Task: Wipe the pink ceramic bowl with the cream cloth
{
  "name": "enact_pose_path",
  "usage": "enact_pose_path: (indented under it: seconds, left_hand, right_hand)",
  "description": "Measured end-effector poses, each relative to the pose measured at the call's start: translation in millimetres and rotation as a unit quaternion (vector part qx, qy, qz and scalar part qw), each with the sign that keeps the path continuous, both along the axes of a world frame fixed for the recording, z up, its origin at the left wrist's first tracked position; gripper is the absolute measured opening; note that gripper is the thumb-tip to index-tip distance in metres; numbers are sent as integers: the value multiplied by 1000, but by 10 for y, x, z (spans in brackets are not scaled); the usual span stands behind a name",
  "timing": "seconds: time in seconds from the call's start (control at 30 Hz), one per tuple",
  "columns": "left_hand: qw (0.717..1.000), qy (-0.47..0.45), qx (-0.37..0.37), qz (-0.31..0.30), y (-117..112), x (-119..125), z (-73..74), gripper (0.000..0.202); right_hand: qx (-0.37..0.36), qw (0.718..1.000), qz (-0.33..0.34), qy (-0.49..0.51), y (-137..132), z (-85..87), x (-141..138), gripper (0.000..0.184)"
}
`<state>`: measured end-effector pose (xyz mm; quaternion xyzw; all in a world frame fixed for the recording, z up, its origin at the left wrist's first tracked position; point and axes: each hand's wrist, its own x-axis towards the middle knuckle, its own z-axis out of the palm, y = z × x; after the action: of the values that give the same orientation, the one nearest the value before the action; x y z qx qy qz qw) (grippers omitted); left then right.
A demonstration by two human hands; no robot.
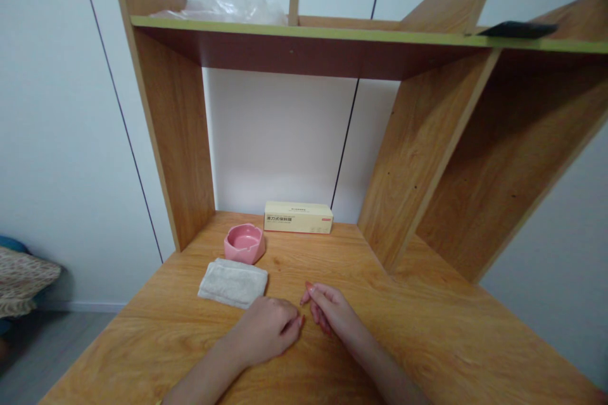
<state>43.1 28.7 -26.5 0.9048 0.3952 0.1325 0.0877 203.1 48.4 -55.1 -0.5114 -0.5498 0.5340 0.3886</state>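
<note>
My left hand (272, 329) rests on the wooden desk, its fingers curled into a loose fist with nothing showing in them. Close by on its right, my right hand (327, 309) lies with bent fingers and the thumb against the index finger; no object is visible there. A small gap separates the two hands. Just beyond my left hand is a folded grey-white cloth (232, 283), lying flat. Behind that cloth sits a pink faceted ashtray (244, 253) with notches in its rim. Farther back stands a long cream cling film box (298, 218) with printed characters.
The desk (427, 342) has upright wooden panels at left and right, the right one (418, 158) angled toward me. Overhead runs a shelf (332, 38) carrying clear plastic wrapping (232, 6) and a dark flat object (517, 30). Patterned fabric (28, 275) shows at far left.
</note>
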Motion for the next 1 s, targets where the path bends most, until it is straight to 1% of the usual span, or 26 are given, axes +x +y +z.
enact_pose_path:
  seconds: [0.23, 0.6, 0.73, 1.0]
  left_hand:
    - [1000, 9, 8, -1, 3, -4, 0, 29]
    - [1000, 1, -1, -1, -5, 6, 23, 29]
    - [1000, -4, -9, -1, -3, 0, 12, 29]
    - [1000, 6, 8, 5, 9, -4, -20, 30]
  right_hand:
    - [-4, 1000, 2, -4, -3, 22, -10, 54]
    - [1, 1000, 1, -3, -2, 23, -9, 54]
    - [5, 1000, -1, -6, 1, 17, -12, 54]
    - [-1, 1000, 0, -5, -2, 7, -12, 53]
